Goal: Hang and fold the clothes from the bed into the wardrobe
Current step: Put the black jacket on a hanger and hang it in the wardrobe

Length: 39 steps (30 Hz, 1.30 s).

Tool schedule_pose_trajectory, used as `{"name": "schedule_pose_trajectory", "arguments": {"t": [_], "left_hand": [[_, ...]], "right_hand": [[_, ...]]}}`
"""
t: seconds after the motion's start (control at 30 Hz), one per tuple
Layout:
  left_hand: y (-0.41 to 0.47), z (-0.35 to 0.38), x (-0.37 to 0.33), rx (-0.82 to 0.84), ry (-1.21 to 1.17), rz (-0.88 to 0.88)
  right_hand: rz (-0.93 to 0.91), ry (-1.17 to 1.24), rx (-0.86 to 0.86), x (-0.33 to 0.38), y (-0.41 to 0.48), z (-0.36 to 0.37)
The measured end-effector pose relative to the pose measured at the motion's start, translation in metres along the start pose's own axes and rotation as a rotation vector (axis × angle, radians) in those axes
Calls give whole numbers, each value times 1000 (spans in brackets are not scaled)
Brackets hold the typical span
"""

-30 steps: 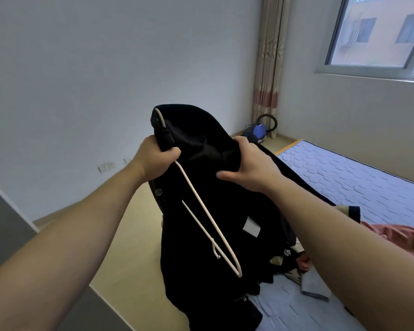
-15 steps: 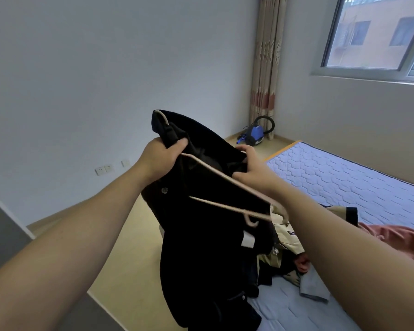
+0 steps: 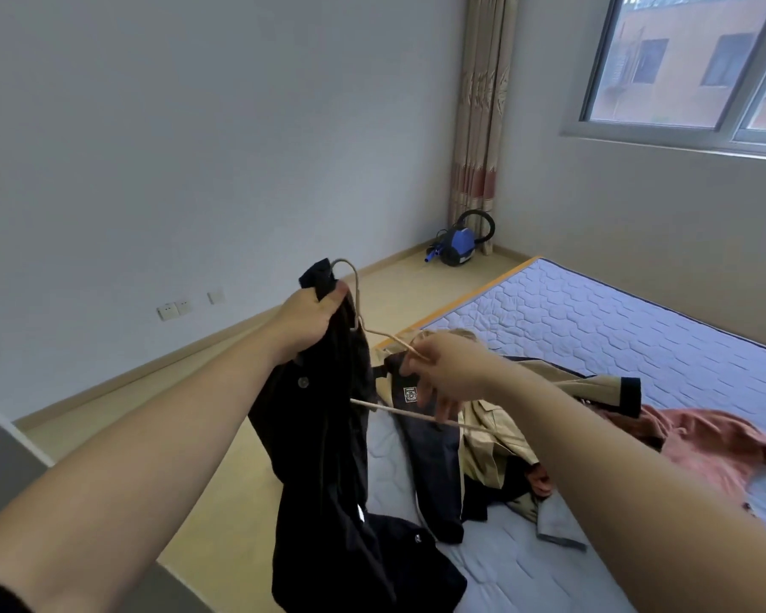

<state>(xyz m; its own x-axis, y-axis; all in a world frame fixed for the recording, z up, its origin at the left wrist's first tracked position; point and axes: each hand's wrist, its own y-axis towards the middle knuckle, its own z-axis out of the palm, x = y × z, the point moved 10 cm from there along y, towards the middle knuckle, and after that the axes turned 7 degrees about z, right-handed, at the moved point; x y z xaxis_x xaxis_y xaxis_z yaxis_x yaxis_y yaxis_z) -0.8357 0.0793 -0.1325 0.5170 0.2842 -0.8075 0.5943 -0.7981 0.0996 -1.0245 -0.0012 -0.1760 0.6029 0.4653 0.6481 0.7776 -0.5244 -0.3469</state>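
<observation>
So this was the hanging step: left hand was clenched on the black garment plus the hanger neck, held just off the bed edge. Right hand pinched the hanger's arm, fingers loosely curled. Next up, probably feeding that arm into a shoulder.

left hand: fisted tight, arm stretched out forward, knuckles up
right hand: lower, to the right, fingers loosely curled, pointing down
forearms: both bare, reaching out from the body
</observation>
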Motion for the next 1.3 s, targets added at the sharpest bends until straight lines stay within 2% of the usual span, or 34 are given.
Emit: {"name": "schedule_pose_trajectory", "arguments": {"t": [0.07,0.17,0.23,0.33,0.4,0.47,0.53,0.67,0.73,0.8,0.83,0.9,0.97,1.03,1.2,1.3], "left_hand": [[2,-7,15,-60,11,-64],[3,-2,33,-59,-20,-131],[3,8,40,19,-109,-154],[4,11,47,138,-136,-165],[8,-5,64,42,-134,-210],[8,-25,83,-115,-177,-285],[6,-39,93,-204,-189,-308],[14,-52,91,-226,-120,-220],[17,-56,81,-225,-94,-163],[22,-57,68,-193,-21,-102],[25,-57,60,-170,44,-61],[30,-56,48,-140,169,6],[32,-59,41,-142,255,48],[32,-63,43,-131,357,70],[26,-72,72,93,721,50],[18,-68,81,194,790,36]], "right_hand": [[40,-324,-246,-8,5,-17],[63,-478,-487,-11,-4,-33],[122,-431,-532,-24,-4,-37],[242,-183,-535,-53,-6,-47],[247,-154,-577,-68,-11,-57],[208,-214,-624,-73,-18,-63],[151,-302,-653,-69,-23,-65],[53,-529,-718,-64,-24,-61],[-140,-580,-853,-46,-33,-59],[-326,-654,-999,-23,-46,-55],[-352,-726,-1017,-15,-44,-52],[-255,-832,-1049,-6,-40,-54],[-130,-804,-1158,-2,-43,-68],[-81,-747,-1221,1,-46,-78],[-36,-797,-1139,3,-31,-73],[-87,-808,-1110,5,-26,-64]]}}
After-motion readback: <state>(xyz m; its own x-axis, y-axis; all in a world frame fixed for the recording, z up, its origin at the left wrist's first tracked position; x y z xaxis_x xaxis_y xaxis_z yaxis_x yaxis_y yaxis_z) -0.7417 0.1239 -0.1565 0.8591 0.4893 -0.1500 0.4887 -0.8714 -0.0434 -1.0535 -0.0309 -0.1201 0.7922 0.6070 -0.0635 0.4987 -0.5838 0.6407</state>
